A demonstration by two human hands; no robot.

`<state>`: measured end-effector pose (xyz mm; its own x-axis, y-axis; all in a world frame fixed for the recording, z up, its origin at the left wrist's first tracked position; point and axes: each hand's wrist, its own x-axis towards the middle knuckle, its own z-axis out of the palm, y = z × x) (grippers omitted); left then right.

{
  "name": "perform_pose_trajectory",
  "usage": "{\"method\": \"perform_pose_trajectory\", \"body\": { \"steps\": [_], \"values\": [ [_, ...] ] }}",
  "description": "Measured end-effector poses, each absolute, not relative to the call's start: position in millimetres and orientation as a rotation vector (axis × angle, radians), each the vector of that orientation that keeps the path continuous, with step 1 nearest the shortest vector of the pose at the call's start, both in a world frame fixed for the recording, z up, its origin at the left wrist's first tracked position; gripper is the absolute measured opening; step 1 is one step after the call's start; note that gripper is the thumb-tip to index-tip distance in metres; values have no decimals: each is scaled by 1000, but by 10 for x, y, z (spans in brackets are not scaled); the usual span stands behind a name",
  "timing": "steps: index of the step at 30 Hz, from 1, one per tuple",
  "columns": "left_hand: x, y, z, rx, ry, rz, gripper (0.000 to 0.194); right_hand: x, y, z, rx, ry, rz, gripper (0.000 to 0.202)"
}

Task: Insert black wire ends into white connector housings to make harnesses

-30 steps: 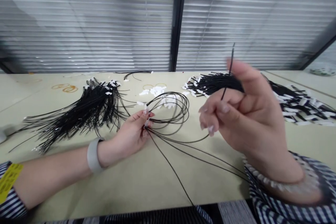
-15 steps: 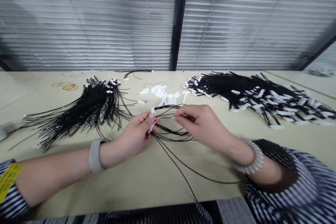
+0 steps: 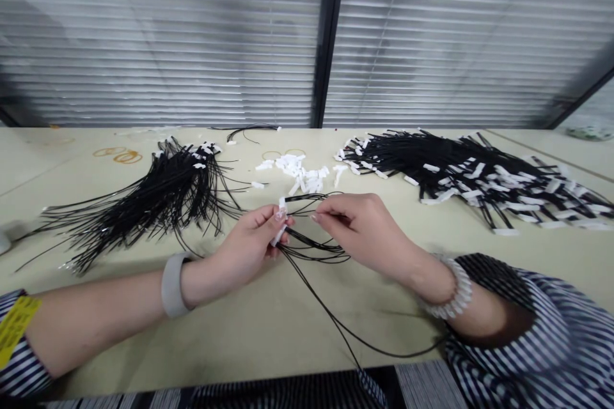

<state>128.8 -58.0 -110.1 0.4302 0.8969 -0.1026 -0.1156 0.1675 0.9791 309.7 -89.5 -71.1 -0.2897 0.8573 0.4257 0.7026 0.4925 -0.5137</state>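
Between the thumb and fingers of my left hand (image 3: 256,233) is a long white connector (image 3: 278,238), held tilted above the table. Its middle is covered by the fingertips. Thin black wires (image 3: 314,243) run from it to the right in a loop, and two longer strands (image 3: 336,319) hang toward the table's front edge. My right hand (image 3: 357,223) is closed in a pinch on a thin black wire just right of the connector. The wire's tip, near the thumb and forefinger, is too small to make out clearly.
To the left lies a heap of black wires (image 3: 158,204) with white ends. Loose white connectors (image 3: 300,169) are scattered behind my hands. A large pile of wired harnesses (image 3: 460,166) covers the right side. Yellow rubber bands (image 3: 127,156) lie at the back left, before window blinds (image 3: 167,45).
My right hand has shifted slightly left, toward the connector. The hanging wires sag a little lower. My left hand keeps its grip.
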Motion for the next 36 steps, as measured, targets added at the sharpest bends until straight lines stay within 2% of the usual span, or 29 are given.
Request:
{"method": "perform_pose_trajectory", "body": {
  "steps": [18, 23, 29, 33, 36],
  "values": [
    [1285, -596, -1101, 1393, 875, 792, 28, 3015, -902, -743, -1387, -2121, 397, 29],
    [1298, -605, -1082, 1406, 878, 790, 27, 3012, -903, -740, -1350, -2126, 365, 26],
    [1310, -601, -1085, 1334, 920, 851, 24, 3132, -883, -637, -1330, -1996, 253, 14],
    [1310, -591, -1106, 1258, 920, 902, 21, 3231, -878, -536, -1366, -1829, 545, 11],
    [1309, -586, -1116, 1219, 911, 940, 20, 3327, -885, -457, -1266, -1697, 902, 21]
  ]
}}
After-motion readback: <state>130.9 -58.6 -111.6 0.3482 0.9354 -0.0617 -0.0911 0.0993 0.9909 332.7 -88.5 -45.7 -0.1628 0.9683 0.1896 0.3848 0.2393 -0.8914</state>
